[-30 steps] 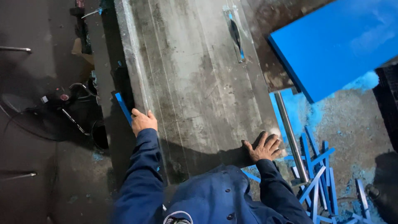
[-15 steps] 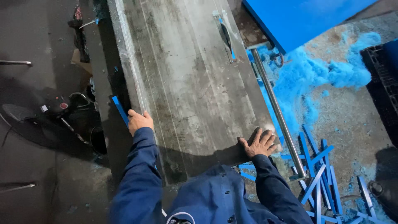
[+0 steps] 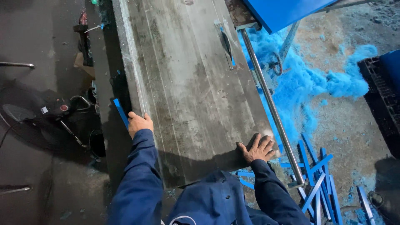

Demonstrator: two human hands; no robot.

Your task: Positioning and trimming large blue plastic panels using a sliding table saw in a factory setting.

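A long grey saw table (image 3: 187, 83) runs away from me, with a saw blade (image 3: 227, 43) standing up in its slot near the far right. My left hand (image 3: 138, 123) grips the table's left edge, fingers curled over it, beside a thin blue strip (image 3: 121, 112) that hangs below the edge. At the near right corner my right hand (image 3: 258, 148) lies flat on the tabletop with its fingers spread. Both arms are in dark blue sleeves.
A metal rail (image 3: 271, 104) runs along the table's right side. A blue board (image 3: 283, 12) lies at the far right. Blue sawdust (image 3: 308, 83) and several blue offcut strips (image 3: 318, 179) cover the floor on the right. A dark machine with cables (image 3: 54, 112) sits on the left floor.
The view has shifted so the blue board sits farther toward the top and more blue sawdust shows. Both hands stay where they were on the table.
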